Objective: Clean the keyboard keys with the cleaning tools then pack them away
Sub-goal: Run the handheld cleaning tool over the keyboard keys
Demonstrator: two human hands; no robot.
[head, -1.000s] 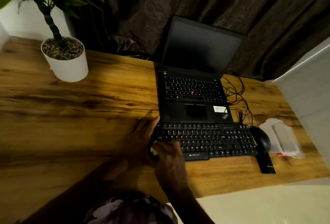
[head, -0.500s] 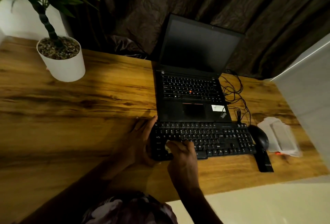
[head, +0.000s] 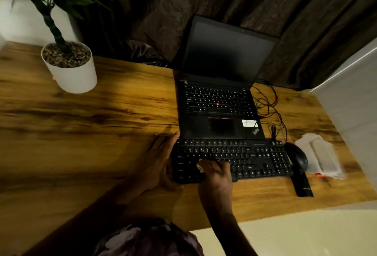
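Observation:
A black external keyboard (head: 255, 159) lies on the wooden desk in front of an open laptop. My left hand (head: 157, 159) grips the keyboard's left end, thumb at the front corner and fingers along the side. My right hand (head: 216, 174) rests on the left-middle keys, closed around a small white cleaning tool (head: 200, 166) whose tip shows at the fingers. The rest of the tool is hidden in the hand.
An open black laptop (head: 220, 100) stands just behind the keyboard. A black mouse (head: 296, 156), a clear plastic package (head: 322, 157) and a flat black case (head: 302, 184) lie at the right. Cables (head: 269, 104) trail at the back right. A white plant pot (head: 70, 68) stands far left.
My right hand has moved from the keyboard's front-left corner up and to the right across the keys with the white tool. My left hand stays on the keyboard's left end.

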